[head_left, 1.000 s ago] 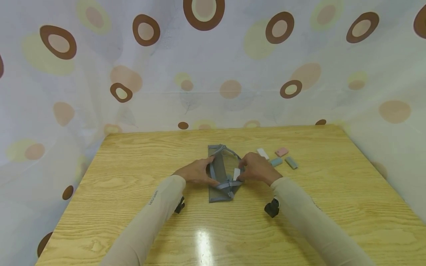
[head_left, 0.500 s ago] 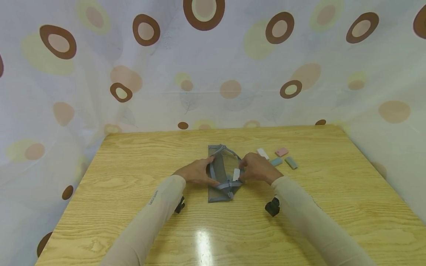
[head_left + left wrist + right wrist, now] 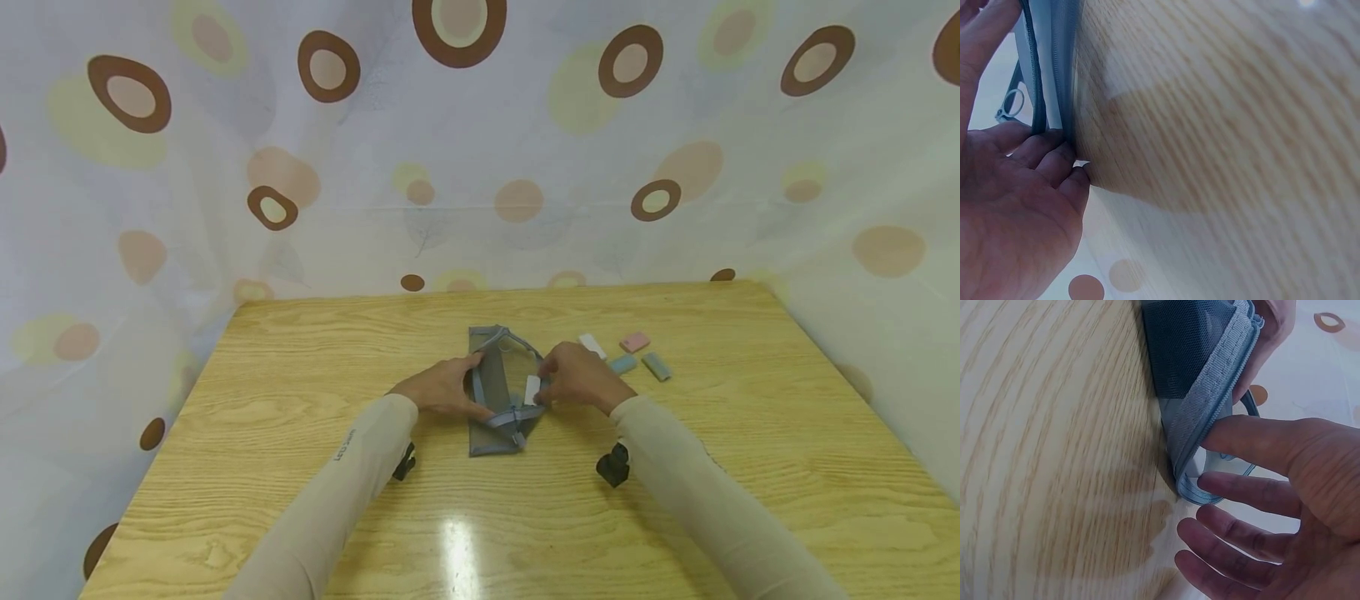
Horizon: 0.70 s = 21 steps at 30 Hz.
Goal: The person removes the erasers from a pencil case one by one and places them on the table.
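Observation:
A grey-blue mesh zip pouch (image 3: pixel 493 392) lies on the table, its zipped mouth spread wide. My left hand (image 3: pixel 447 387) grips the pouch's left side, thumb near and fingers far; in the left wrist view its curled fingers (image 3: pixel 1047 153) meet the zip edge. At the right side of the mouth, my right hand (image 3: pixel 579 379) pinches a small white flat block (image 3: pixel 532 390) just inside the opening. In the right wrist view, thumb and index finger (image 3: pixel 1247 487) come together at the zip edge (image 3: pixel 1213 394), with the other fingers loosely spread. The block is mostly hidden there.
Right of the pouch lie several small flat blocks: white (image 3: pixel 592 346), pink (image 3: pixel 634 342), blue (image 3: pixel 622 364) and grey-green (image 3: pixel 657 367). They rest on a wooden table (image 3: pixel 300 350). A patterned cloth (image 3: pixel 480 167) hangs behind it and at both sides.
The white block in the pouch's mouth has shifted very slightly away from me. Both hands and the pouch have stayed nearly in place.

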### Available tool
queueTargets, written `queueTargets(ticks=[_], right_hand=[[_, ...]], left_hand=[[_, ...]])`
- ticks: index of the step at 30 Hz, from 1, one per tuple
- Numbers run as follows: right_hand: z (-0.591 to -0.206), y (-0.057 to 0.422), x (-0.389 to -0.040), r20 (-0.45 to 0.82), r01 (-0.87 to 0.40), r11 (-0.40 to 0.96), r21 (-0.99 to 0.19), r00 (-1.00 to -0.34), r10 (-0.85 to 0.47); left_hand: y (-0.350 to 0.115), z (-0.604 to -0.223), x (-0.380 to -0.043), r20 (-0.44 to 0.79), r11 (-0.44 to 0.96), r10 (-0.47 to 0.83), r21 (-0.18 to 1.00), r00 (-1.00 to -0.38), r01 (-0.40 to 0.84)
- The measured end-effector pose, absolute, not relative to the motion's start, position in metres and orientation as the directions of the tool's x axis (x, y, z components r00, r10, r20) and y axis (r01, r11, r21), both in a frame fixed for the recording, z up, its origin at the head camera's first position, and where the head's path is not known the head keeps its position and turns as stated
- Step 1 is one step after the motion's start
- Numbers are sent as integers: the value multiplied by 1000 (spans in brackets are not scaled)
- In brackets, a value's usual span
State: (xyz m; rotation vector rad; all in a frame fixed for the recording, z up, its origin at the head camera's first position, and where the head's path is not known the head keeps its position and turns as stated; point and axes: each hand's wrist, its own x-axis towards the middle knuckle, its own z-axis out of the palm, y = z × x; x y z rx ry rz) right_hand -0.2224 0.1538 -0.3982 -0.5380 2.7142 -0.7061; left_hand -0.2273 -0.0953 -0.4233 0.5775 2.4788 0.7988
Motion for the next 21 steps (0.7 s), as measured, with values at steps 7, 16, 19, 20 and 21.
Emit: queueTargets(ticks=[7,16,19,20,21], right_hand=[[-398,154,-223,-158,-300,813,-499,-891,-426],[-399,152,-223,-166,-309,816,-488,-885,-435],[-399,151,-223,-172,-307,819,-484,-885,-433],[-399,151,-223,-173,-307,820,-484,-885,-433],[-400,152,-223,-171,-309,819,-483,-884,-434]], left_hand=[[-95,-422,-227,-308,742,518,626,-798,240],[-95,-423,-227,-305,738,522,630,-796,243],[-95,-422,-226,-304,736,525,630,-795,246],[-95,-422,-226,-303,736,526,630,-794,247],[-95,-422,-226,-303,736,526,631,-795,246]])
